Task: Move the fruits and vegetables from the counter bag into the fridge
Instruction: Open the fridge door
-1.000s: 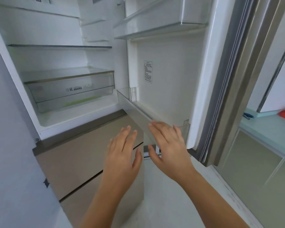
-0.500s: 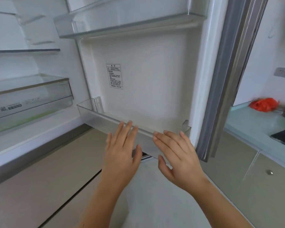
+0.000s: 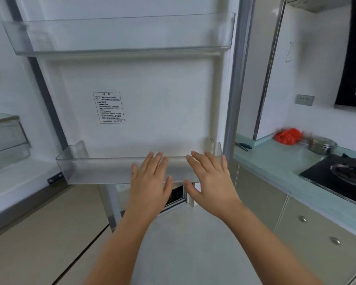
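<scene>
1. I judge the task barely begun: nearest me, my left hand (image 3: 150,182) and right hand (image 3: 211,179) carry nothing.
2. Both hands are spread flat with straight fingers, palms toward the lower door bin (image 3: 95,169). The fingertips overlap its front wall, but I cannot tell whether they touch it.
3. That bin and the upper door bin (image 3: 119,33) look empty.
4. Far right, the red bag (image 3: 287,135) sits on the counter (image 3: 275,161), well apart. I reckon its produce is all left to fetch.

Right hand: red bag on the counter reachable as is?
Probably not without a step: right hand is at the door bin; red bag lies far back on the counter, beyond the door edge.
</scene>
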`<state>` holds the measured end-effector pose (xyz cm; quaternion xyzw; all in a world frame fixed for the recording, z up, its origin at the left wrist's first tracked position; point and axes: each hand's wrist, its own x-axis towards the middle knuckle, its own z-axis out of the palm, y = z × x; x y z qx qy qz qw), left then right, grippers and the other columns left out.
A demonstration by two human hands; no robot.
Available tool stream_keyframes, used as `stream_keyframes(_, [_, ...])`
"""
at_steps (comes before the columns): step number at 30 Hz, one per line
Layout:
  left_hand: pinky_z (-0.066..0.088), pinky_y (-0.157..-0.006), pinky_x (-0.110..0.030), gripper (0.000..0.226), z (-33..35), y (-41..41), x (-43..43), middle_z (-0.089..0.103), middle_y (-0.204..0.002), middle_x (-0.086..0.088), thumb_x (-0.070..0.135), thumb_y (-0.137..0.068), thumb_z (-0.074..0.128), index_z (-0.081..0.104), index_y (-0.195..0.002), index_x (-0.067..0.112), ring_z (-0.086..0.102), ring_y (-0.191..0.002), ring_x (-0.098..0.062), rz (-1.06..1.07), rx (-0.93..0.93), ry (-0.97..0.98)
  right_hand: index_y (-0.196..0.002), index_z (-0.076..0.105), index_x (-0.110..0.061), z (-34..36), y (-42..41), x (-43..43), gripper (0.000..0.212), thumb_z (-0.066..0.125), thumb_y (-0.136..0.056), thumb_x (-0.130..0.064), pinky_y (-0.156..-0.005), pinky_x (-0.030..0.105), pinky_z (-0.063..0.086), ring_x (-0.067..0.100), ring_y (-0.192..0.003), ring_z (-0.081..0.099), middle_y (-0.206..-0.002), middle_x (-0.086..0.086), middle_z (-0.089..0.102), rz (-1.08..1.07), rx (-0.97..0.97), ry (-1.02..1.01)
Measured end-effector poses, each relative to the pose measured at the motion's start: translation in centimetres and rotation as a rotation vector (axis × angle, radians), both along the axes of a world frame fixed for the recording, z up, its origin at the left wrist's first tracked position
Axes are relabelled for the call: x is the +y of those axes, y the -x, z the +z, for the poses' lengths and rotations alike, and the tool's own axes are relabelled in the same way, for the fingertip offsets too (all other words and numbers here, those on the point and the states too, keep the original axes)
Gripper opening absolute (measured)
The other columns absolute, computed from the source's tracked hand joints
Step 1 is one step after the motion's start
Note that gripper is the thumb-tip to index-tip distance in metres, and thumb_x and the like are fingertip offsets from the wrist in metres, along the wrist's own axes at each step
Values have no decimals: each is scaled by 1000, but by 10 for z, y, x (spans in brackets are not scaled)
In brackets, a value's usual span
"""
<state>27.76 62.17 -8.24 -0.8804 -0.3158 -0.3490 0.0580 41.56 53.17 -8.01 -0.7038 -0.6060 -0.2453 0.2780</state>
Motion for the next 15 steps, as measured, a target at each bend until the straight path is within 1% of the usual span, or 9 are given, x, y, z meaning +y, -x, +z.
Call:
stream_keyframes(2, [40,-85,-64,47,1,-14,9,60,-124,-12,30,-80,39,60,-114,5,54,-117,-32,0,32,-24,-125,53,-9,5,-12,16,60,38,-79,-44,-97,61,31,39,-120,47,-127,12,56,-28,33,64])
stream_keyframes(4, [41,-81,-66,44,1,-28,18,62,-121,-13,25,-76,52,61,-112,4,57,-114,-32,8,31,-32,-128,51,-7,9,-27,29,60,44,-78,-41,-95,57,36,38,-121,44,-127,13,54,-24,83,97])
stream_keyframes(5, [41,-80,-66,44,2,-35,21,62,-120,-13,23,-73,58,61,-113,3,57,-113,-32,14,23,-26,-128,50,-7,11,-34,34,61,46,-78,-41,-93,54,39,37,-121,44,-127,13,53,-14,93,103])
stream_keyframes(7, [40,-83,-66,48,2,-47,26,61,-122,-14,18,-72,69,59,-116,2,55,-115,-32,20,19,0,-129,50,-9,13,-49,43,62,43,-78,-44,-88,50,43,32,-120,44,-126,12,53,0,95,114])
stream_keyframes(8, [38,-86,-65,51,4,-51,28,59,-125,-14,17,-72,71,57,-119,2,53,-118,-32,24,29,19,-130,49,-10,15,-55,47,63,41,-78,-45,-87,48,44,30,-121,44,-127,10,52,4,103,121])
stream_keyframes(10, [35,-92,-63,53,5,-58,33,55,-131,-13,19,-76,69,53,-125,3,48,-124,-30,35,45,53,-131,48,-12,15,-64,55,63,40,-79,-46,-88,45,44,28,-121,43,-126,9,52,15,111,122])
stream_keyframes(11, [35,-92,-62,54,5,-60,36,55,-130,-12,19,-76,69,53,-125,3,48,-123,-30,38,51,52,-130,49,-12,14,-67,58,63,39,-78,-46,-89,45,44,27,-120,44,-126,9,52,20,111,119])
stream_keyframes(14, [43,-81,-63,55,3,-65,43,62,-119,-15,17,-63,79,62,-113,1,58,-111,-33,44,61,-24,-129,50,-13,13,-74,65,62,39,-78,-45,-90,44,44,28,-120,44,-125,8,53,19,105,119])
stream_keyframes(15, [44,-79,-63,55,2,-66,45,63,-117,-15,17,-61,80,63,-111,1,59,-109,-33,45,60,-43,-129,50,-14,13,-75,66,61,39,-78,-45,-91,45,44,29,-121,44,-125,8,53,20,99,120])
